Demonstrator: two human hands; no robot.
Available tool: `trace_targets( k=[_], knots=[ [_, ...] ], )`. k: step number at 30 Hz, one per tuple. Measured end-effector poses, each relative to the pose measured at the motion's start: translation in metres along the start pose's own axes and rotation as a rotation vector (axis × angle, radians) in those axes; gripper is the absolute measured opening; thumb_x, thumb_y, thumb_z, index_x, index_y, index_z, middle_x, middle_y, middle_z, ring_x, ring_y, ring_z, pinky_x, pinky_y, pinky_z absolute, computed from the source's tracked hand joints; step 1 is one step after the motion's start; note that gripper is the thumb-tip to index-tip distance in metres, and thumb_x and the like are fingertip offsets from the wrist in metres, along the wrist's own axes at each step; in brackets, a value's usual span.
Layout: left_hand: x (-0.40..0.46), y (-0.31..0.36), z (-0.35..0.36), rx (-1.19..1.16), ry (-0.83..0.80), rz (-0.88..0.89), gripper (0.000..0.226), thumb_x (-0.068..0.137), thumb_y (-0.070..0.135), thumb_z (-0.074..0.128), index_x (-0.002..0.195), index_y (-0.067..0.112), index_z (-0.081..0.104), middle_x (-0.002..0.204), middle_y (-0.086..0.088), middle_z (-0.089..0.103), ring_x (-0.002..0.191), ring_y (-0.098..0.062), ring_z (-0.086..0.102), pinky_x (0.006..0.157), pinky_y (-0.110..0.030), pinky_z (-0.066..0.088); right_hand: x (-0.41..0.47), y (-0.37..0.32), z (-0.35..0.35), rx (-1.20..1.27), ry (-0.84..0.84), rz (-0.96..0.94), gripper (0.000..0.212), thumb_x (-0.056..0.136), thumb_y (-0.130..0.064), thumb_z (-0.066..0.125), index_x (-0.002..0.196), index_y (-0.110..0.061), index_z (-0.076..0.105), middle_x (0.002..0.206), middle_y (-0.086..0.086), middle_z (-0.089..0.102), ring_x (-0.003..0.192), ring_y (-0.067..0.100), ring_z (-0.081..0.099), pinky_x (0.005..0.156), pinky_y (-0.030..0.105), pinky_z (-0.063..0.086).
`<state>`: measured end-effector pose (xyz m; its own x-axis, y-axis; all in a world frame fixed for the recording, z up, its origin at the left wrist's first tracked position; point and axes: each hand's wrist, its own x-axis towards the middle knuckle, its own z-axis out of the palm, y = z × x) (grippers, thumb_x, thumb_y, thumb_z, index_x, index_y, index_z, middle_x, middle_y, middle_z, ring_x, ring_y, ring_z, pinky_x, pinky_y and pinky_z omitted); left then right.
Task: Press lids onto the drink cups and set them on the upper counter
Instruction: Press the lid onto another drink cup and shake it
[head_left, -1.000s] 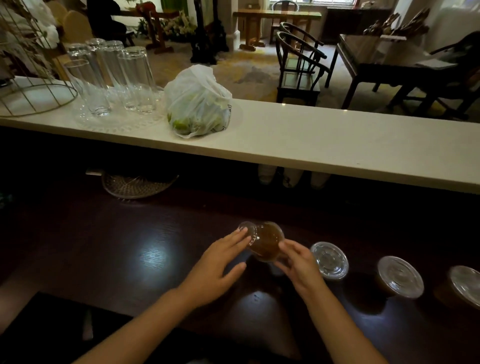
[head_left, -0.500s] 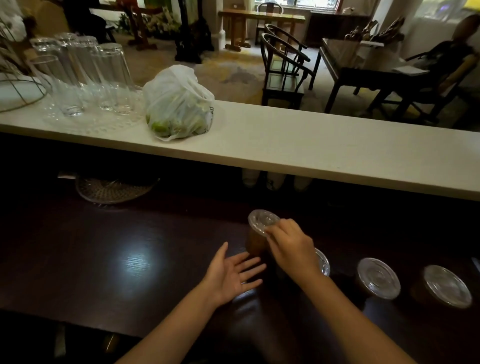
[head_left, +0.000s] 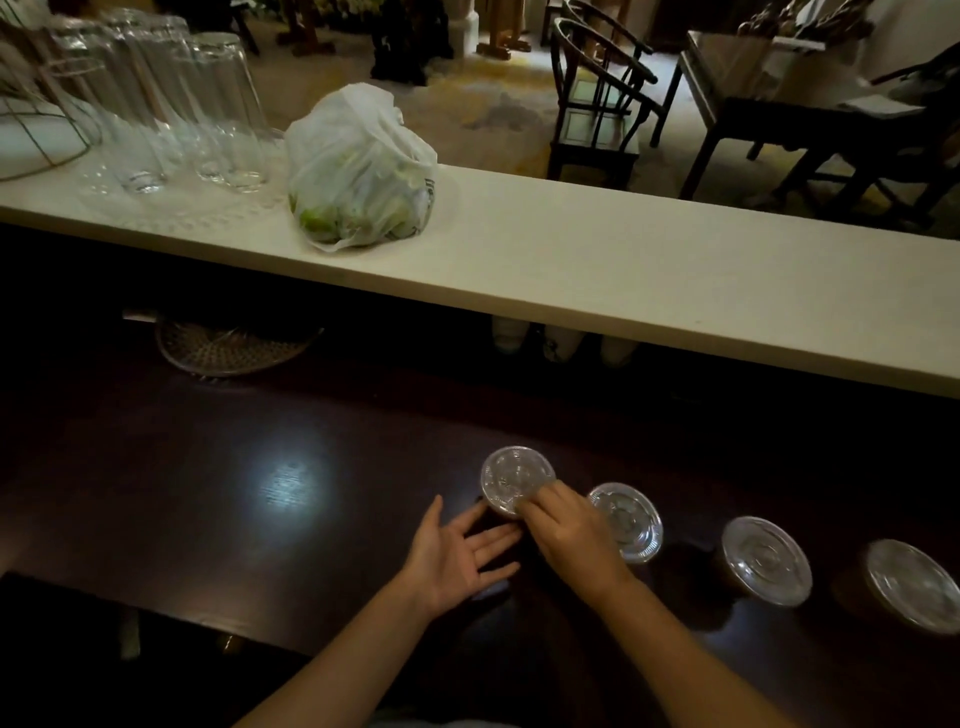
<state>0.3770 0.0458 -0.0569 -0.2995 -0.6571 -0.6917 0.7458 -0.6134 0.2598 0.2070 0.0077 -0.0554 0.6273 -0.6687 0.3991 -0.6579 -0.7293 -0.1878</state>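
Four lidded cups stand in a row on the dark, glossy lower counter (head_left: 218, 519). At the leftmost cup (head_left: 514, 480), the right hand (head_left: 569, 532) pinches the near edge of the lid, while the left hand (head_left: 460, 553) lies flat and empty just beside the cup. Above, the pale upper counter (head_left: 649, 270) bears upturned glasses (head_left: 208, 109) and a white plastic bag (head_left: 358, 171). Beyond it, dark wooden chairs (head_left: 597, 98) stand on carpet.

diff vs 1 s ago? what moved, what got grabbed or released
The leftmost cup, tilted between both hands a second ago, now stands upright and lidded. Left hand has let go, palm open; right hand stays on its rim. The other three lidded cups and the bag are unchanged.
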Motion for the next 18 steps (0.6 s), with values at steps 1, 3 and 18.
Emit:
trace_targets(
  k=[1, 3, 18],
  knots=[
    [0.001, -0.001, -0.001, -0.008, 0.002, 0.010, 0.061, 0.091, 0.060, 0.021, 0.122, 0.016, 0.051, 0.112, -0.027, 0.062, 0.108, -0.034, 0.058, 0.084, -0.055, 0.043, -0.002, 0.000, 0.001, 0.026, -0.011, 0.010, 0.014, 0.080, -0.007, 0.056, 0.091, -0.007, 0.065, 0.086, 0.005, 0.062, 0.077, 0.021, 0.055, 0.062, 0.030, 0.048],
    [0.003, -0.002, -0.004, -0.016, 0.005, 0.024, 0.059, 0.091, 0.060, 0.021, 0.117, 0.017, 0.055, 0.105, -0.026, 0.067, 0.106, -0.033, 0.059, 0.082, -0.054, 0.045, -0.007, -0.001, 0.001, 0.084, -0.020, 0.038, 0.020, 0.081, -0.010, 0.057, 0.099, -0.006, 0.064, 0.094, 0.006, 0.063, 0.085, 0.022, 0.056, 0.069, 0.032, 0.051],
    [0.006, 0.004, -0.003, 0.492, 0.145, 0.152, 0.040, 0.097, 0.043, 0.028, 0.110, 0.021, 0.058, 0.109, -0.008, 0.065, 0.101, -0.021, 0.061, 0.082, -0.036, 0.047, -0.020, -0.017, -0.008, 0.048, -0.029, 0.100, 0.052, 0.068, -0.018, 0.069, 0.118, -0.009, 0.058, 0.111, 0.006, 0.061, 0.105, 0.018, 0.050, 0.100, 0.031, 0.035]
  ],
)
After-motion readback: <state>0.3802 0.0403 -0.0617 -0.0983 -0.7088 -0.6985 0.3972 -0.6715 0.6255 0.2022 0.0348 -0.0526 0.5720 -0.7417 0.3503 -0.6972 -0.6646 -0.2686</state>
